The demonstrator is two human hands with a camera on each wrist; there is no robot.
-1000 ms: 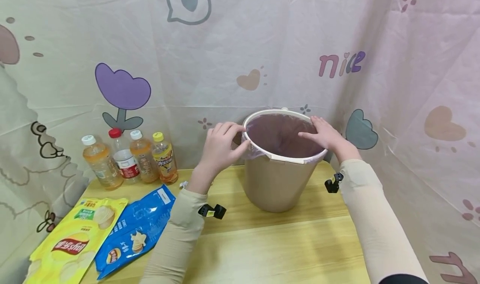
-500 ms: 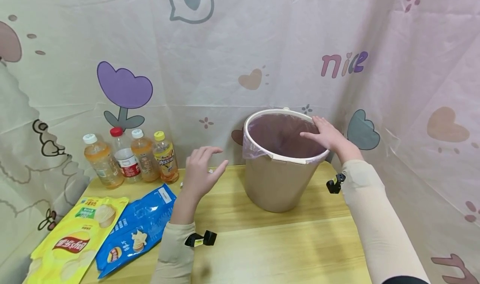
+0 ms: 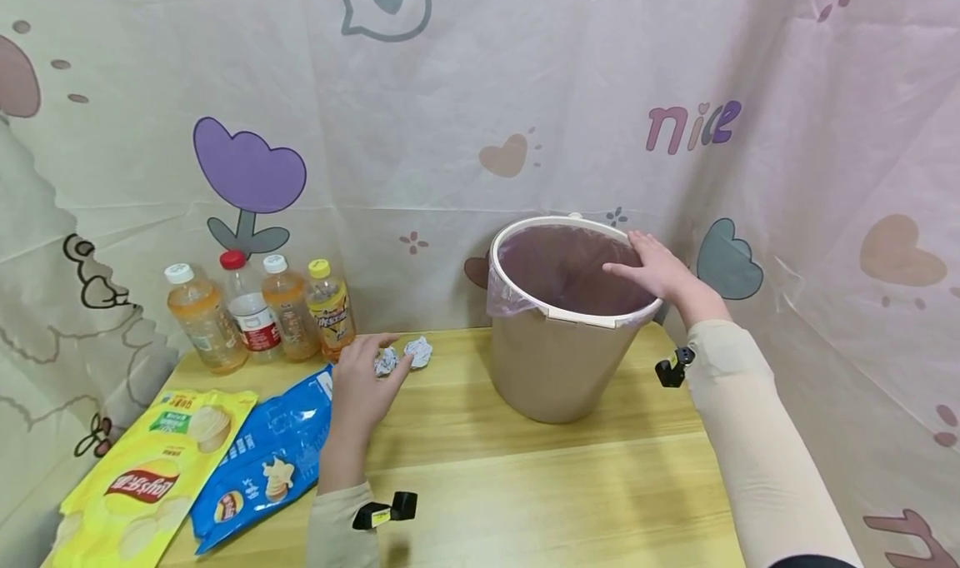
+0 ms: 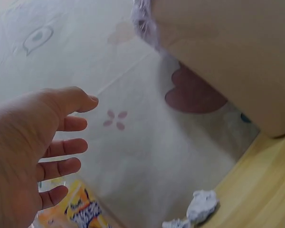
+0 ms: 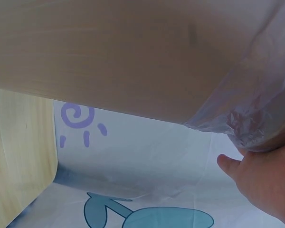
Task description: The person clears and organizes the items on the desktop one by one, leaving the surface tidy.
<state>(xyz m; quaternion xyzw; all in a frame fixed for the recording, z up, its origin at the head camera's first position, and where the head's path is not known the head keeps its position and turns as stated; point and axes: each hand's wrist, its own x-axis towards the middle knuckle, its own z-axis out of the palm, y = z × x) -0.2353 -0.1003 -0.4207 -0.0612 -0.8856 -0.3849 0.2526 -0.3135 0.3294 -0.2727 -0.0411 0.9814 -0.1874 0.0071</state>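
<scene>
My left hand (image 3: 362, 391) is over the table with thumb and fingers spread and nothing held. Two crumpled paper balls lie near its fingertips, one (image 3: 418, 352) in full view and one (image 3: 386, 361) partly behind the hand. In the left wrist view, the same hand (image 4: 23, 147) has its fingers loosely bent, apart from the paper (image 4: 202, 206). A beige trash bin (image 3: 558, 368) with a thin purple liner (image 3: 507, 295) stands upright. On its right rim rests my right hand (image 3: 663, 275), fingers extended. The right wrist view shows this hand (image 5: 266, 183) against the lined rim.
Several drink bottles (image 3: 258, 326) stand at the back left. In front of them, a yellow chip bag (image 3: 150, 485) and a blue chip bag (image 3: 281, 443) lie on the wooden table (image 3: 480, 493). Patterned cloth (image 3: 420, 135) hangs behind and at both sides.
My left hand has left the bin's left rim and moved left and down to the paper balls, bringing them into view. My right hand has stayed on the right rim.
</scene>
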